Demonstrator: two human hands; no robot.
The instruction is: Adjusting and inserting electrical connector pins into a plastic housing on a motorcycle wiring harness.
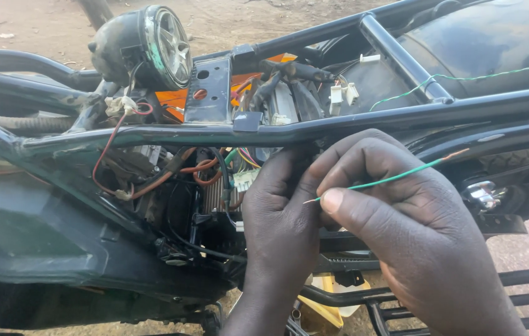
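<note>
My right hand [414, 249] pinched the green wire [389, 179] between thumb and fingers; my left hand [283, 211] curled closed beside it, under the black frame tube [171, 134].

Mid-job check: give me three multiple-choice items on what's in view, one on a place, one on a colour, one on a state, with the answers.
1. Where does the round lamp sit?
A. upper left, above the frame rail
B. lower right, by the footrest
C. between the two hands

2. What colour is the thin wire held by the right hand?
A. red
B. green
C. blue

3. How is the left hand placed?
A. flat on the ground
B. raised clear of the bike
C. fingers up at the black frame rail

Answers: 1 A, the lamp lies at the top left; 2 B, its insulation is green with a bare tip; 3 C, its fingers reach under the rail beside the right hand.
</note>
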